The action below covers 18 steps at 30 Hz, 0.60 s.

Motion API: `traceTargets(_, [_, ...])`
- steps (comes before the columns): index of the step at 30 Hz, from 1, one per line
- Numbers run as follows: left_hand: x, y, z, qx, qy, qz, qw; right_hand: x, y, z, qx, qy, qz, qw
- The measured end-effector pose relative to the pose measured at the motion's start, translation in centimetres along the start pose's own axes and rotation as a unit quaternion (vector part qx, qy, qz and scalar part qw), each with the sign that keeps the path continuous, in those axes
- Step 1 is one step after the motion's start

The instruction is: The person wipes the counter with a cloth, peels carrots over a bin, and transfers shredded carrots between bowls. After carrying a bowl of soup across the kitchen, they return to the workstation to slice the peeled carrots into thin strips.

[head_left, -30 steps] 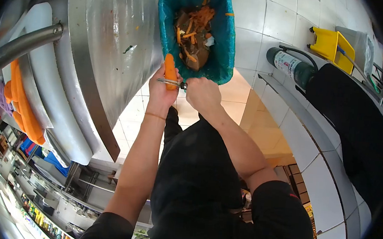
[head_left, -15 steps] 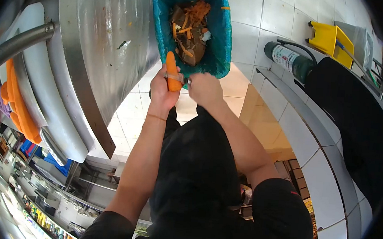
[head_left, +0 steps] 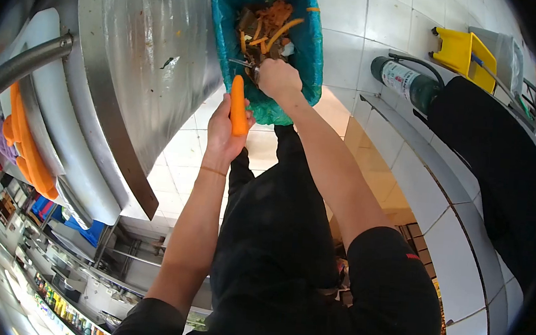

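A bright orange carrot (head_left: 239, 105) lies lengthwise in my left hand (head_left: 223, 131), its tip pointing toward the bin. The fingers are closed round its lower part. My right hand (head_left: 279, 79) is over the bin, wrapped round a peeler (head_left: 243, 63) whose metal head shows at the left of the fist. The peeler is apart from the carrot. Below both is a bin with a green liner (head_left: 320, 58), holding brown scraps and orange peelings (head_left: 273, 17). One long strip of peel (head_left: 286, 33) lies above the right hand.
To the left runs a steel counter edge (head_left: 112, 111) beside a plastic-covered surface (head_left: 157, 52). White boards (head_left: 88, 134) and orange gloves (head_left: 27, 148) are further left. On the right are a green cylinder (head_left: 407, 84), a yellow bucket (head_left: 462, 54) and a tiled ledge (head_left: 435, 199).
My right hand has moved up and away from the carrot with the peeler, over the bin. A long strip of peel now shows there. The left hand still holds the carrot.
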<state>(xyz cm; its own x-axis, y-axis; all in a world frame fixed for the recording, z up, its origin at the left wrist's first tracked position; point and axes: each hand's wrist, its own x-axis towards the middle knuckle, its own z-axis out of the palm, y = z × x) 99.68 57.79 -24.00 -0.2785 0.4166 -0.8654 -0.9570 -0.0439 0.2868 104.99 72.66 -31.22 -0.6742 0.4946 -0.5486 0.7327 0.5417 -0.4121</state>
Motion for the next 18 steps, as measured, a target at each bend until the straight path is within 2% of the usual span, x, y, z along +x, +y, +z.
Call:
traceTargets(3, [0.6,0.4,-0.7,-0.026,0.009,-0.001,1.0,-2.4,-0.2,-1.1,0.023,-0.022,0.033,0.999])
traceTargets(5, [1.3,0.4,-0.7,-0.038,0.005,-0.006,0.999,-6.3,-0.4,-1.4,0.039,-0.028,-0.012,0.999])
traceTargets(7, [1.6,-0.1,-0.2,-0.046,0.054,0.005,0.997,-9.8,-1.0,-1.8,0.031,-0.065,-0.055,0.996])
traceTargets(10, [1.7,-1.0,-0.7,-0.068,0.025,0.001,0.997,-11.6,-1.6,-2.6,0.018,-0.058,-0.043,0.997])
traceTargets(14, [1.3,-0.8,-1.9,-0.04,0.016,0.031,0.999,-9.5,-2.0,-2.1,-0.001,-0.077,-0.072,0.994])
traceTargets(16, [0.1,-0.7,-1.8,-0.031,-0.011,-0.022,0.999,-5.6,-1.2,-0.1,0.027,-0.043,-0.006,0.999])
traceTargets(18, [-1.9,-0.6,-1.0,-0.016,-0.007,-0.021,1.0,-2.1,-0.5,0.2,0.039,-0.056,0.024,0.997])
